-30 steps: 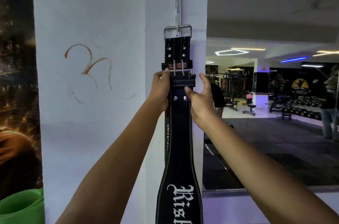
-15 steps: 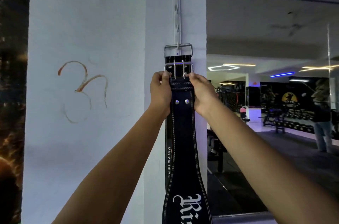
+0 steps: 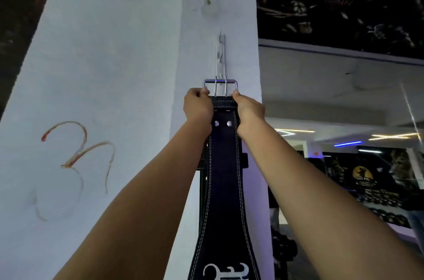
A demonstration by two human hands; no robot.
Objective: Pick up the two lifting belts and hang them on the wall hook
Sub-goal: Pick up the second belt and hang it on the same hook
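Head view, the only one: both hands are raised against a white pillar (image 3: 137, 73), each clamped on one side of the top end of a black lifting belt (image 3: 226, 165), just under its steel buckle (image 3: 219, 87). The left hand (image 3: 197, 108) grips the left edge, the right hand (image 3: 249, 111) the right edge, with the strap's width between them. The buckle frame sits level with the bottom of a slim metal wall hook (image 3: 220, 57) fixed to the pillar corner; whether the frame is actually over a peg is too small to tell. Behind the held strap, a second dark belt (image 3: 203, 162) shows at its edges, seemingly hanging there, its own buckle hidden.

The likely failure is letting go before the frame has caught a peg, and the belt would then drop to the floor. The two prongs (image 3: 220, 89) stand across the buckle opening and could foul the peg. Pushing upward might also nudge the belt behind off its perch. A gentle downward tug before releasing would test the seat
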